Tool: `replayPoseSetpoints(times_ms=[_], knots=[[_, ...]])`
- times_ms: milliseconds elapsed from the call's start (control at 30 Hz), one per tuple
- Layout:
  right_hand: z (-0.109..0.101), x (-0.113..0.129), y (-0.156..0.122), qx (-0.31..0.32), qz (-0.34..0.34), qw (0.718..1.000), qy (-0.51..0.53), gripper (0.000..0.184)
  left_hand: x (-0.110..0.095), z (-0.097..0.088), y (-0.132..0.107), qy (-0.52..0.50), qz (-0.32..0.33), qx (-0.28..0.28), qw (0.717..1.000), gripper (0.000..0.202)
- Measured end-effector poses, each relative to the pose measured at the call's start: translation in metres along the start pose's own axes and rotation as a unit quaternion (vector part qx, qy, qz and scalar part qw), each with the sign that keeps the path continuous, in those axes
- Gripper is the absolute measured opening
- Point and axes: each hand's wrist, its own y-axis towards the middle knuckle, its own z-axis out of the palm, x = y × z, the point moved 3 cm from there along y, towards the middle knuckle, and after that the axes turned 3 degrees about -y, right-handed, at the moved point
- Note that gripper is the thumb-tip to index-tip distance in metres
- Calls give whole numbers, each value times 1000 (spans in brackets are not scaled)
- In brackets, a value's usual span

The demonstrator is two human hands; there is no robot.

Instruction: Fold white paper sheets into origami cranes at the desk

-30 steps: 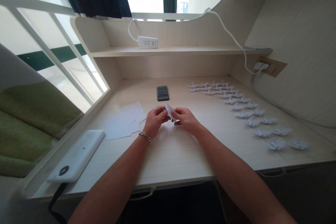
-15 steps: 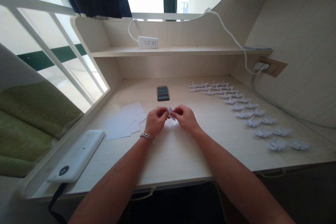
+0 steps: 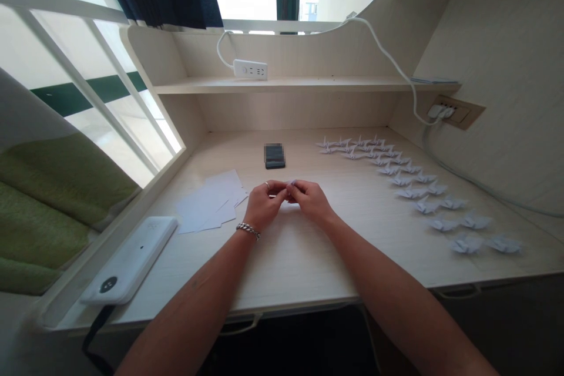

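Note:
My left hand (image 3: 263, 204) and my right hand (image 3: 311, 200) meet fingertip to fingertip over the middle of the pale wooden desk (image 3: 308, 258). Both pinch a small folded piece of white paper (image 3: 291, 183), which is almost hidden between the fingers. A ring and a metal bracelet show on my left hand. A loose pile of white paper sheets (image 3: 210, 202) lies just left of my left hand.
Two curved rows of several finished white paper cranes (image 3: 412, 191) run along the right of the desk. A dark phone (image 3: 274, 155) lies behind the hands. A white device (image 3: 131, 258) rests on the left ledge. A power strip (image 3: 249, 69) sits on the shelf.
The hands have drawn closer together and lowered slightly. The folded paper, which stuck out between them before, is now nearly covered by the fingers.

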Motion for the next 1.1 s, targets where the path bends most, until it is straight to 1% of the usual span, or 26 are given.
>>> replayPoseSetpoints(times_ms=[67, 167, 267, 367, 633, 767, 900, 1100], knots=[[0, 0, 0, -3, -11, 1000, -25, 30, 3, -1, 1, -19, -7, 1, 1000, 26], [0, 2, -1, 1, -35, 995, -88, 29, 6, -2, 4, -35, -38, -12, 999, 30], [2, 7, -4, 10, -70, 985, -160, 30, 9, -2, 4, -49, -76, -19, 996, 36], [3, 12, -5, 13, -94, 975, -201, 30, 9, -1, 4, -64, -100, -20, 993, 38], [2, 13, -5, 23, -120, 971, -203, 24, 9, -1, 3, -143, -144, -3, 979, 31], [2, 10, -5, 30, -111, 976, -186, 21, 11, -2, 3, -184, -162, -5, 970, 27], [2, 8, -4, 29, -106, 980, -165, 23, 12, -3, 4, -225, -175, -9, 958, 21], [2, 9, -4, 39, -103, 979, -173, 23, 13, -1, 4, -259, -183, -3, 948, 14]])
